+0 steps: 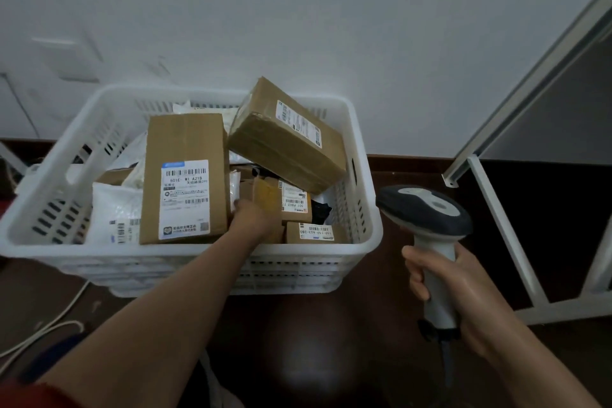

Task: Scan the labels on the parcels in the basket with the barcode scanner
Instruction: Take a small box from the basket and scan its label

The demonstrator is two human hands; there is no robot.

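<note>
A white slotted basket (185, 253) holds several parcels. A tall brown box (187, 142) stands on end with its white label (184, 199) facing me. To its right, a second brown box (265, 142) lies tilted against the basket's right wall, its label up. Two small labelled boxes (295, 205) (316, 232) lie low at the front right, and a white poly bag (112, 212) lies at the left. My left hand (255, 220) reaches into the basket beside the tall box's right edge, fingers hidden. My right hand (443, 285) grips the handle of the grey and white barcode scanner (425, 212), held to the right of the basket.
The basket sits on a dark floor against a pale wall. A white metal frame (503, 242) stands at the right. White cables (43, 329) run along the floor at the left. The scanner's cord (447, 361) hangs below my right hand.
</note>
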